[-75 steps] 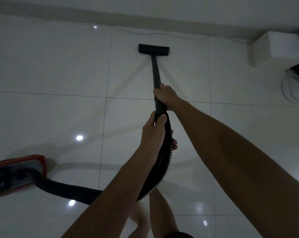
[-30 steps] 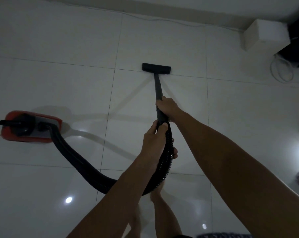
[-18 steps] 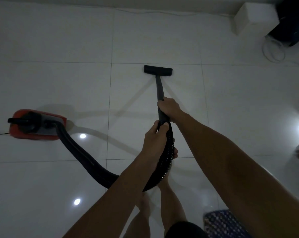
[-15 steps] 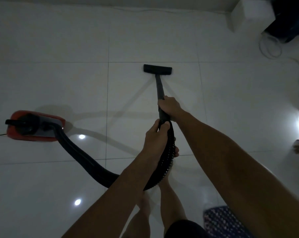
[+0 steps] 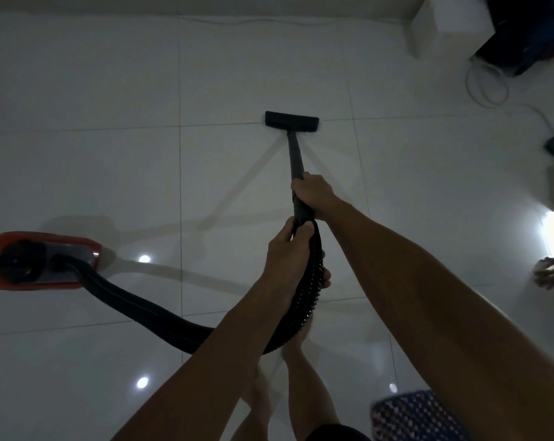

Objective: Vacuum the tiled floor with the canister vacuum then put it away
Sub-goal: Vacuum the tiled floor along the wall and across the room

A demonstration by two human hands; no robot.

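Tiled floor [image 5: 94, 90] carries the red canister vacuum [image 5: 40, 259] at left; its black hose [image 5: 135, 297] curves to the wand [image 5: 295, 154], nozzle [image 5: 291, 121] flat on a tile seam. Right hand [image 5: 313, 194] grips the wand; left hand [image 5: 288, 249] grips the hose end.

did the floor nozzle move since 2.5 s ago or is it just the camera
Yes. The floor nozzle was near the baseboard then; now it sits a tile row farther back, toward the person, on a grout line.

1 vacuum [image 5: 41, 261], 2 hands [image 5: 313, 194], 1 white box [image 5: 428, 25], 1 mat [image 5: 415, 415].
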